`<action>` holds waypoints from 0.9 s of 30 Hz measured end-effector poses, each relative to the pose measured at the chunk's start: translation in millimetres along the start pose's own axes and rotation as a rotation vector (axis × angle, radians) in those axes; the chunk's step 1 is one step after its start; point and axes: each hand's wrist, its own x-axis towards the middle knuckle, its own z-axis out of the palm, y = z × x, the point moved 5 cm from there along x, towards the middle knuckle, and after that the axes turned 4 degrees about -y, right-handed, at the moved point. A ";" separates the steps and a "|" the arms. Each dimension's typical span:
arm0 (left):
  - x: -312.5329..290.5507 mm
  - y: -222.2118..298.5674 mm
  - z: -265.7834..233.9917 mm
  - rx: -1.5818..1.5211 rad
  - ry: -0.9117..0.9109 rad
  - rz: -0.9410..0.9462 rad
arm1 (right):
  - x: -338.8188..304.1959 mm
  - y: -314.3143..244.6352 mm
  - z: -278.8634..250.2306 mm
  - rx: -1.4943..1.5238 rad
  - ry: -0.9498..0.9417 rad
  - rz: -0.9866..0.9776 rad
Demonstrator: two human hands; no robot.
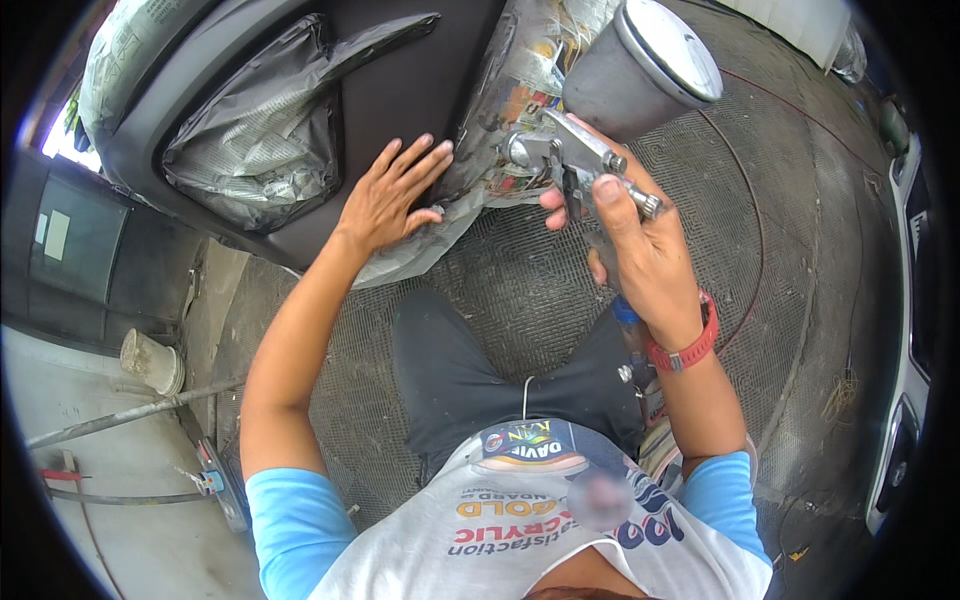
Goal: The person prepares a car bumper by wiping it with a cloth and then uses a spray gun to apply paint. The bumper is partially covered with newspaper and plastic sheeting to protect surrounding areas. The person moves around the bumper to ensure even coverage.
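Observation:
My right hand (640,235) grips a metal spray gun (575,150) by its handle, with the thumb over the back near the knobs. A large grey paint cup (640,75) with a lid sits on top of the gun, tilted to the right. The gun's nozzle points left, toward the dark panel. My left hand (395,195) rests flat with fingers spread on the matte dark grey car body panel (400,100). Left of that hand, crumpled masking paper (265,130) covers an opening in the panel. More masking sheet (425,250) hangs along the panel's lower edge.
A thin hose (750,190) curves over the textured floor mat (520,270) on the right. At the far right stands a white vehicle (905,350). On the left are a dirty white bucket (152,362), a metal pole (130,415) and a pale wall.

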 end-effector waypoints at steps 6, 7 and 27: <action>103.8 -21.9 -63.5 0.151 0.208 -0.072 | 3.1 -7.1 -7.2 -0.003 0.047 -0.039; 106.6 -23.9 -68.3 0.159 0.247 -0.092 | 3.6 -8.8 -7.5 -0.001 0.050 -0.047; -11.4 14.8 18.6 -0.074 0.148 -0.256 | -0.9 -8.7 -2.9 0.039 -0.044 -0.001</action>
